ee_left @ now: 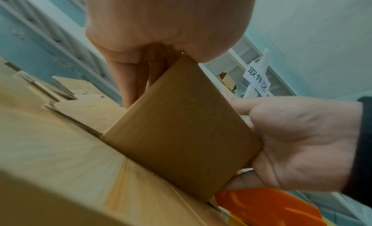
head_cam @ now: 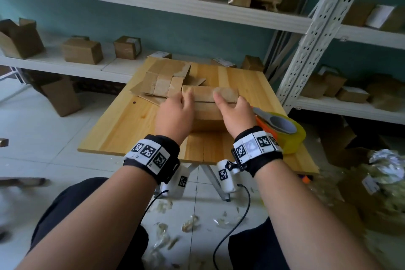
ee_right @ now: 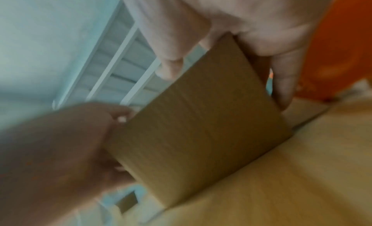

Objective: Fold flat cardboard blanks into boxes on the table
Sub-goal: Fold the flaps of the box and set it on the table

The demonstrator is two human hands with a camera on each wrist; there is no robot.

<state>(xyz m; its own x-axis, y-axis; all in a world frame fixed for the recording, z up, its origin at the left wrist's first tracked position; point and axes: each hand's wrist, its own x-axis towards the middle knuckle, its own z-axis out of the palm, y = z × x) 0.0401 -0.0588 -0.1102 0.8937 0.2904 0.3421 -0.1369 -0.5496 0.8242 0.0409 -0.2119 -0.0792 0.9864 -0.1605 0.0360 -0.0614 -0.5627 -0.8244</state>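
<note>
A brown cardboard box [head_cam: 206,114] stands in the middle of the wooden table [head_cam: 122,125], its top flaps folded down to a seam. My left hand [head_cam: 178,105] grips its left end, thumb on top and fingers down the side. At the right end my right hand [head_cam: 231,106] grips it with the thumb laid on the top flap. The left wrist view shows the box's near face [ee_left: 181,131] between the left hand [ee_left: 141,62] and the right hand [ee_left: 302,142]. The right wrist view is blurred, with the box [ee_right: 201,126] under the right hand [ee_right: 241,38]. Flat cardboard blanks [head_cam: 166,81] lie stacked at the table's back left.
An orange tape dispenser with a yellow roll [head_cam: 285,131] sits at the table's right edge, close to my right wrist. White shelves [head_cam: 153,2] behind and to the right hold several folded boxes. Tape scraps litter the tiled floor [head_cam: 190,223].
</note>
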